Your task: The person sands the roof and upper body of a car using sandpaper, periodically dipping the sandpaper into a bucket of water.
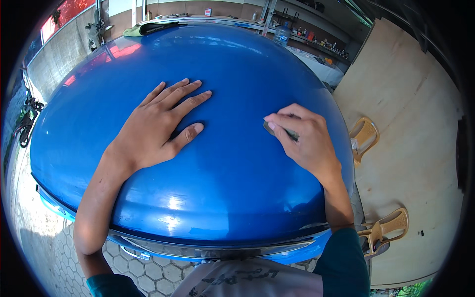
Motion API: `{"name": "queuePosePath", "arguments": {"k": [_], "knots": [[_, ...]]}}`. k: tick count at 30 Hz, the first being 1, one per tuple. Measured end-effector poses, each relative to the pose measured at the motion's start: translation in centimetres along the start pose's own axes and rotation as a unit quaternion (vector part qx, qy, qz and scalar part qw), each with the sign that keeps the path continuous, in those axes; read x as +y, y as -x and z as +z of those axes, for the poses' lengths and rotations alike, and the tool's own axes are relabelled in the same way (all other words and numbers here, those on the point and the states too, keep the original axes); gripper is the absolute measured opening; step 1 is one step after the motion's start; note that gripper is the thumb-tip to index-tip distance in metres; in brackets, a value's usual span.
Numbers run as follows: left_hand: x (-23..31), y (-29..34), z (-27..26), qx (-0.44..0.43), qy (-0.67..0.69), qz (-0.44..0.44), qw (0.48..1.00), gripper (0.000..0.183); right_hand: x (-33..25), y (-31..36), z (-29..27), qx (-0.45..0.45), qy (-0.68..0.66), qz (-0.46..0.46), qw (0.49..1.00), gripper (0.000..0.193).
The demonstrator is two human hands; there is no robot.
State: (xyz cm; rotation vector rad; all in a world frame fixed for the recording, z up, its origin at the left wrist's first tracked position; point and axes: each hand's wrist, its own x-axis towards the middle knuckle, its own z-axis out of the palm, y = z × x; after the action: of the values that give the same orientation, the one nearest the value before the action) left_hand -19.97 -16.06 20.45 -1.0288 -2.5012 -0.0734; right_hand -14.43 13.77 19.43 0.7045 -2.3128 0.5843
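Before me spreads a glossy, curved blue panel (237, 168) that looks like a car roof. My left hand (151, 126) lies flat on its left middle part, fingers spread and holding nothing. To the right, my right hand (308, 141) is closed, with thumb and fingertips pinching a small dark, greyish-green pad (268, 127) against the blue surface. Most of that pad is hidden by the fingers, so its exact kind cannot be told.
A folded green and black cloth (143, 29) lies on the panel's far left edge. Behind stand a large water bottle (282, 33) and a shelf (321, 45) of small bottles. Tan plastic chairs (380, 232) are by the wooden wall (410, 123) at right. Hexagonal paving (148, 271) shows below.
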Motion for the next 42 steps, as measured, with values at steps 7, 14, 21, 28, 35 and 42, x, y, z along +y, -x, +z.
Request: {"name": "queuePosePath", "arguments": {"k": [7,14,21,28,35,42], "knots": [[0.4,-0.4,0.4,0.007,0.009,0.018,1.0,0.056,2.0,-2.2,0.4,0.012,0.034,0.004,0.999,0.011],[0.3,-0.3,0.2,0.01,0.019,0.013,1.0,0.055,-1.5,-0.6,1.0,-0.034,0.02,-0.049,0.998,0.009],[0.2,0.0,0.0,0.01,0.035,0.014,0.999,0.055,-2.2,-3.3,1.9,-0.051,0.038,-0.092,0.994,0.01],[0.6,0.0,0.0,0.022,0.048,0.034,0.998,0.056,-6.5,1.3,1.7,-0.111,-0.03,-0.151,0.982,0.017],[0.8,0.6,-0.7,-0.003,0.05,0.017,0.999,0.058,-6.4,1.6,1.9,-0.129,-0.047,-0.134,0.981,0.027],[0.9,0.3,-0.7,-0.007,0.048,0.019,0.999,0.057,-5.1,0.7,2.0,-0.095,-0.074,-0.15,0.981,0.018]]}}
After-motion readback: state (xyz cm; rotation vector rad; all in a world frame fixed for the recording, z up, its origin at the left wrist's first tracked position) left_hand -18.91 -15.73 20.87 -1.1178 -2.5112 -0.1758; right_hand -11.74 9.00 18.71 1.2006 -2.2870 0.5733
